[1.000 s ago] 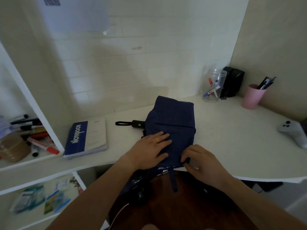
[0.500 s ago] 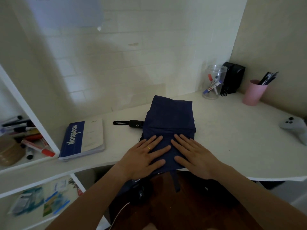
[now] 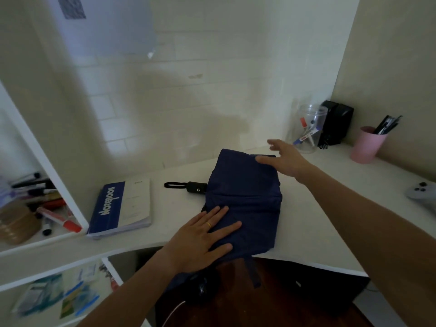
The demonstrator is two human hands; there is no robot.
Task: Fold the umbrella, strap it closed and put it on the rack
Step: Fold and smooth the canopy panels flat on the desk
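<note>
A navy blue folded umbrella [image 3: 245, 197] lies flat on the white desk [image 3: 318, 220], its black handle [image 3: 197, 187] with a wrist loop pointing left. Its strap [image 3: 254, 272] hangs over the desk's front edge. My left hand [image 3: 200, 241] presses flat on the near left part of the fabric, fingers spread. My right hand [image 3: 285, 160] is stretched out over the umbrella's far right corner, fingers straight, thumb on the fabric.
A blue notebook [image 3: 122, 208] lies left of the umbrella. White shelves [image 3: 47, 166] on the left hold markers. At the back right stand a clear jar [image 3: 305, 128], a black box [image 3: 335, 121] and a pink cup [image 3: 368, 143] of pens. A grey controller [image 3: 422, 194] sits far right.
My right hand left the near edge of the umbrella and reached forward to its far right corner. My left hand stayed pressed on the near fabric.
</note>
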